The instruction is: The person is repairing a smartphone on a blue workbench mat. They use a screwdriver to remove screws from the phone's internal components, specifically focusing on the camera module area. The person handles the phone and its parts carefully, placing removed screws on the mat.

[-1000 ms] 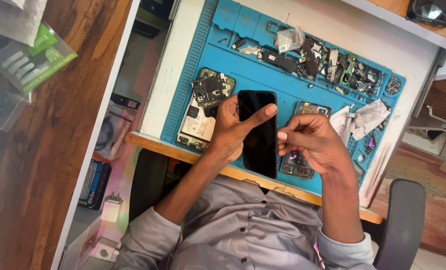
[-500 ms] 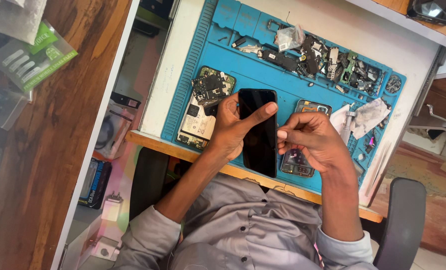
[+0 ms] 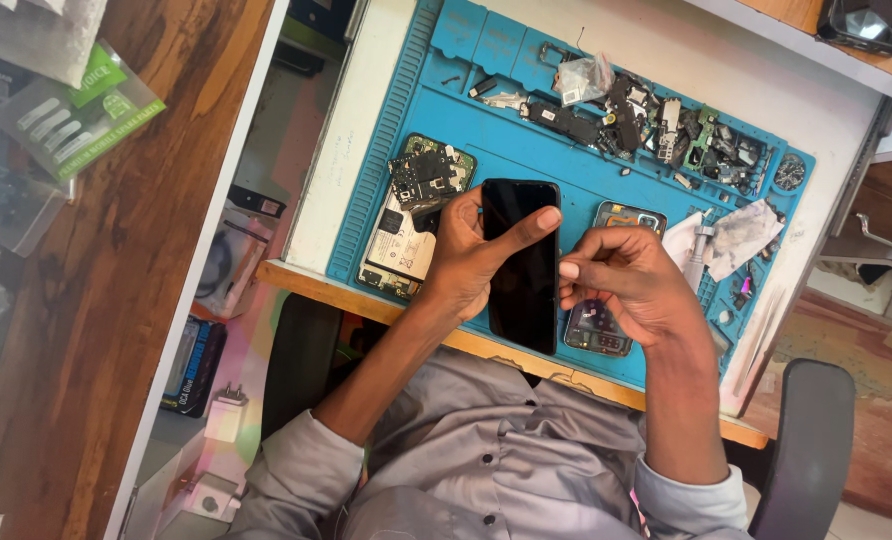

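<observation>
Black glass phone (image 3: 522,265), screen dark, held upright over the near middle of a blue work mat (image 3: 486,130); left hand (image 3: 466,262) closed around its left edge, thumb laid across the upper face; right hand (image 3: 631,285) curled narrow just beside the phone's right edge, fingertips (image 3: 569,269) pinched against that edge, whether anything small sits between them cannot be told.

Opened phone body (image 3: 411,215), circuit board and pale battery exposed, lying on the mat left of the held phone, partly under the left hand; second opened phone shell (image 3: 606,325) on the mat beneath the right hand; loose dark parts and small boards (image 3: 666,125) strewn along the far edge of the mat; crumpled clear film (image 3: 741,235) at the mat's right side; white desk (image 3: 366,140) under the mat; brown wooden counter (image 3: 116,300) at far left, bearing a green-labelled packet (image 3: 76,120); grey shirt (image 3: 496,460) at the near edge.
</observation>
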